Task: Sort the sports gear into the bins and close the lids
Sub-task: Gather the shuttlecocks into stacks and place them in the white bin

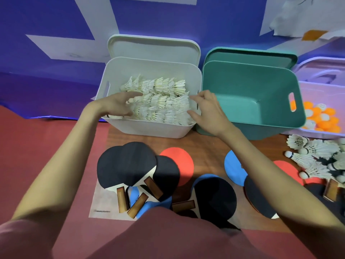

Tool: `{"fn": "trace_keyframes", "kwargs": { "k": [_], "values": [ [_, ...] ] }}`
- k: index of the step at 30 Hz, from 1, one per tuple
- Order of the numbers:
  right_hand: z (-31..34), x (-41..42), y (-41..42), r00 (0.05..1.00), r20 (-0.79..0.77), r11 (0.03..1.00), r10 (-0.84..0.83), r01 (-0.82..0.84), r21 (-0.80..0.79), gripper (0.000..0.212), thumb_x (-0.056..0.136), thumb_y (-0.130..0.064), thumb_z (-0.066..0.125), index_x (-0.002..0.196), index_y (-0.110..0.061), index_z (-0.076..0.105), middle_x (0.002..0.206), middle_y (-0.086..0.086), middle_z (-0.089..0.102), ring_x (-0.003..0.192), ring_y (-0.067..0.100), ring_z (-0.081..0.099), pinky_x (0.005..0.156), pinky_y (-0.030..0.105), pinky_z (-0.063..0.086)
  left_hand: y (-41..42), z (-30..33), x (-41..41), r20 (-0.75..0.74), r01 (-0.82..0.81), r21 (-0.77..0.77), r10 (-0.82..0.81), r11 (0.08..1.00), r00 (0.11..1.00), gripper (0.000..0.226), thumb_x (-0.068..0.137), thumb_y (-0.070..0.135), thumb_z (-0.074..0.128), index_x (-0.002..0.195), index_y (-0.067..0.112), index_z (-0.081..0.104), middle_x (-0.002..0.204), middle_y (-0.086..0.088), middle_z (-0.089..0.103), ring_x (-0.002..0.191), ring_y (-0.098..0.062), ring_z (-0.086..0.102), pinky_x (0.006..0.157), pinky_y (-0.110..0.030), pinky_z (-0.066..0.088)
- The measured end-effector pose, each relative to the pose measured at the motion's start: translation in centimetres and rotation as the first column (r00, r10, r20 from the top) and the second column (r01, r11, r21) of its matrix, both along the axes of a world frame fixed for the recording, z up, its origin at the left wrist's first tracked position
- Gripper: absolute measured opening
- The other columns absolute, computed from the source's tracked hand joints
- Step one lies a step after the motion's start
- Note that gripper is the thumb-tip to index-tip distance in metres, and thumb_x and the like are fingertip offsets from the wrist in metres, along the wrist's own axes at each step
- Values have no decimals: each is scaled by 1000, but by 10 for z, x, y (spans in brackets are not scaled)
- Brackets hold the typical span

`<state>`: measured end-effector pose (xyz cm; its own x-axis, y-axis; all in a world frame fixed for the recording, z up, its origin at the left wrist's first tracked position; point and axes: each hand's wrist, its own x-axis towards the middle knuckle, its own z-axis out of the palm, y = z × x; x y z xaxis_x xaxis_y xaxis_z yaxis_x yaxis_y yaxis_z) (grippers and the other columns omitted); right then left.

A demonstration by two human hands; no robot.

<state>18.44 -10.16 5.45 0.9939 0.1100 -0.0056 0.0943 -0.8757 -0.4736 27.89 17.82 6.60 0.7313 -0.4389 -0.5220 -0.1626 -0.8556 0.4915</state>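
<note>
Head view, nearest the person: a dark red garment [168, 238] fills the 6 o'clock edge, and both bare forearms run up from it. Just beyond, table-tennis paddles [128, 165] lie overlapping on the wooden table [209, 146], black, red and blue faces up, their handles pointing mostly toward 6 o'clock. At 3 o'clock a loose pile of shuttlecocks [315, 157] rests on the table, partly over a red paddle.

Farther on, at about 12 o'clock from the paddles, stands the white bin [149, 128], holding rows of white shuttlecocks [160, 101]. The left hand [119, 103] reaches over the bin's near-left rim, fingers spread apart and loosely bent, fingertips touching the shuttlecocks at their 9 o'clock side; whether it actually grips any cannot be told. The right hand [207, 109] hangs over the bin's right rim, at 3 o'clock of the shuttlecocks, fingers loosely curled and apart, tips just beside the feathers and clamped on nothing visible.

Touching the white bin's right side is the green bin [252, 101]. To its 3 o'clock a pale bin [321, 90] holds orange and white balls [323, 116].

Farthest, a white lid [153, 47] and a green lid [250, 55] stand behind their bins, leaning toward the blue wall [46, 19].
</note>
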Motion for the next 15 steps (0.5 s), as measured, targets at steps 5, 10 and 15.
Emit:
{"fn": "trace_keyframes", "kwargs": {
  "k": [5, 10, 15],
  "values": [
    [-11, -52, -42, 943, 224, 966, -246, 219, 137, 56, 89, -24, 55, 140, -5, 40, 129, 18, 43, 122, 31, 40, 107, 36, 31, -66, 0, -63, 480, 35, -442, 203, 896, 853, 66, 84, 12, 60, 146, 15, 36, 152, -8, 34, 142, -18, 27, 115, -25, 20],
    [-35, -130, -98, 911, 200, 932, -361, 341, 126, 68, 87, -23, 54, 144, 2, 26, 134, 21, 41, 123, 34, 38, 108, 36, 26, -152, -26, -148, 521, 185, -540, 154, 821, 839, 59, 85, 11, 56, 141, 7, 40, 150, -13, 33, 140, -23, 31, 116, -37, 25],
    [-59, -206, -162, 852, 84, 855, -517, 509, 104, 70, 85, -22, 57, 143, 2, 26, 136, 23, 40, 125, 36, 36, 107, 32, 23, -226, -57, -215, 421, 250, -440, -48, 863, 906, 68, 78, 11, 58, 143, 9, 37, 149, -10, 33, 139, -24, 31, 115, -36, 25]
  ]
}}
